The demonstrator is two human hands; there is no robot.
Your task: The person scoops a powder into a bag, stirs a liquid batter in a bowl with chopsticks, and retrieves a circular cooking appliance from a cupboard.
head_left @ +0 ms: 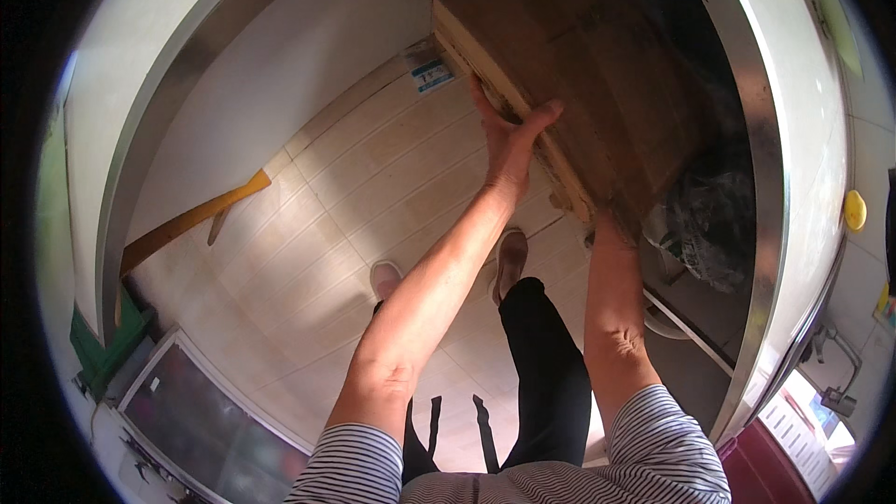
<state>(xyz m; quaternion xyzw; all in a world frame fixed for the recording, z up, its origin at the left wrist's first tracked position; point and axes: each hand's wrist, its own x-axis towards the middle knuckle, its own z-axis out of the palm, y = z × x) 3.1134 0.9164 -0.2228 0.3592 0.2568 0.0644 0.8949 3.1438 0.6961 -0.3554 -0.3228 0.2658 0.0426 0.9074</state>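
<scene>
A large brown box-like piece [560, 35], wooden or cardboard, fills the shadowed upper right, its pale long edge towards me. My left hand [509, 133] grips that edge about midway, thumb on the brown face and fingers down its outer side. At the near corner, my right hand [616, 220] reaches into shadow against the piece. Its fingers cannot be made out. A crumpled, clear plastic bag [707, 224] lies just right of it. On the floor by the far end of the edge is a blue and white packet [430, 75] bearing print.
A metal-edged frame [759, 98] arches around the view. To the left, a yellow-brown curved bar [210, 206] juts out over the tiled floor [336, 210]. A white-framed dark panel [210, 406] stands lower left. At the right are a faucet [840, 371] and a yellow oval [855, 211].
</scene>
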